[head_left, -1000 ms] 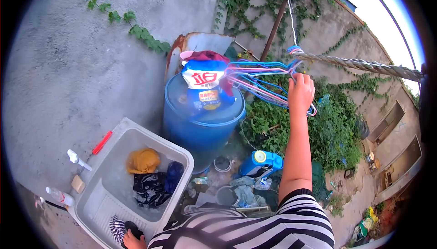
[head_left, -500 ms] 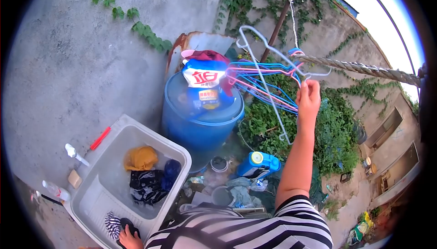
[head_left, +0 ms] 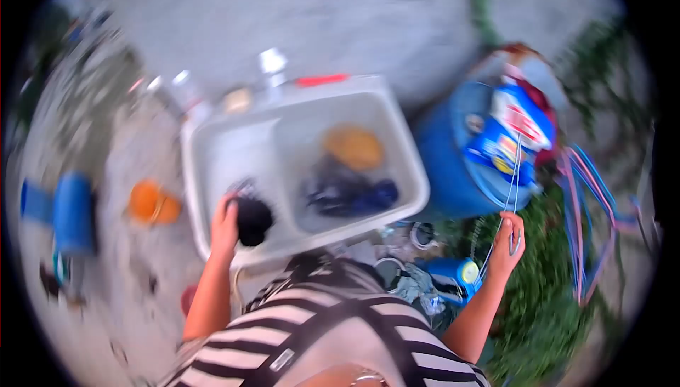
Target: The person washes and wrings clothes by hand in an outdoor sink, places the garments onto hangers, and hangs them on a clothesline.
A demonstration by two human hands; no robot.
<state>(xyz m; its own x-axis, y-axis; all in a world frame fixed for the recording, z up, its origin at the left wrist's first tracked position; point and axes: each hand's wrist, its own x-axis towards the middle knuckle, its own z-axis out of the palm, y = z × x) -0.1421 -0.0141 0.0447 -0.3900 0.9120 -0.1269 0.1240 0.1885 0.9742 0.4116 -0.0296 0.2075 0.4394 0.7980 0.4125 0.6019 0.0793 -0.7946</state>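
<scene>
My left hand [head_left: 225,223] is closed on a bunched black cloth [head_left: 253,221] over the left side of the grey wash basin [head_left: 419,181]. A bit of striped cloth [head_left: 246,187] shows just behind it, blurred. In my right hand [head_left: 507,244] is a pale wire clothes hanger [head_left: 516,174], seen nearly edge-on, its far end in front of a blue and white detergent bag [head_left: 520,121]. Inside the basin's deeper right part lie a mustard cloth [head_left: 354,148] and dark clothes [head_left: 347,194].
The detergent bag lies on a blue barrel [head_left: 446,153] right of the basin. Several coloured hangers [head_left: 584,210] hang farther right. A red brush-like item [head_left: 322,80] and a soap-like block [head_left: 237,101] sit along the basin's back edge. An orange container [head_left: 154,203] stands left.
My right hand has brought the hanger down, away from the bunch on the rope. My left hand has lifted the black cloth. The view has swung left toward the basin.
</scene>
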